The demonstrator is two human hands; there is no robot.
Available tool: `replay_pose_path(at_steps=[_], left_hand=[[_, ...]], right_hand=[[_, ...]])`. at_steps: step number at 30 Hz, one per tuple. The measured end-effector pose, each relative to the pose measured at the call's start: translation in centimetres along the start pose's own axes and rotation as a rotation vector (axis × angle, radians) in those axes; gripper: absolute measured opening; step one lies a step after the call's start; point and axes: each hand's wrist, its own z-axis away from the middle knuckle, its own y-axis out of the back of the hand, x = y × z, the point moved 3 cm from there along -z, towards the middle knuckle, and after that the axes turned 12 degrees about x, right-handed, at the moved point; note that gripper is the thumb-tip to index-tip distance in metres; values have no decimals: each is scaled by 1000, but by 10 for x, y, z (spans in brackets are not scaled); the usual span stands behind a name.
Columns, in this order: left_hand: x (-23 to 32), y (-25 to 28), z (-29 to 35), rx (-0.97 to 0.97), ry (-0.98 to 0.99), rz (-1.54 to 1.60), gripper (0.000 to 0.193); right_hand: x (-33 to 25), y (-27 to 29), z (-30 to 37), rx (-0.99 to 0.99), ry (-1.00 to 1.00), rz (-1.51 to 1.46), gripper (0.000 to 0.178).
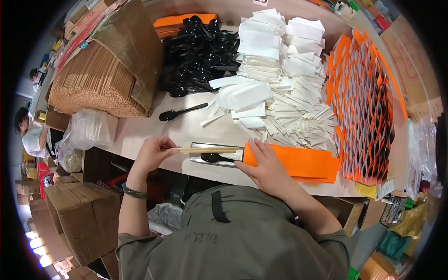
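Observation:
My left hand (156, 151) pinches the near ends of a pair of pale wooden chopsticks (200, 150). Their other ends reach the open left end of an orange paper sleeve (298, 161). Beneath them, a black plastic spoon (211, 157) points its bowl left, its handle running toward the sleeve. Spoon and chopsticks lie over a shiny metal plate (198, 145) on the table. Across the sleeve's left part rests my right hand (268, 168), fingers stretched and apart, its thumb by the spoon's handle. Whether the handle is inside the sleeve is hidden.
Behind lie a heap of black spoons (200, 56), stacks of white paper packets (261, 51) and a single black spoon (182, 112). Fanned orange sleeves (361, 107) stand on the right. A carton of wooden sticks (93, 79) occupies the left, beside a plastic bag (86, 130).

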Motion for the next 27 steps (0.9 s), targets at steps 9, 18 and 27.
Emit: replay_pose_path(at_steps=[9,18,27], left_hand=[[70,-86,7,412,-333,-417,41],[89,-123,27,-84,-146,276,47],[80,-72,13,441,-884,-459,47]], right_hand=[[-25,1,-17,49,-86,-44,48],[-15,8,-9,143,-172,-75,39],[-52,54,-58,342,162,-91,17]])
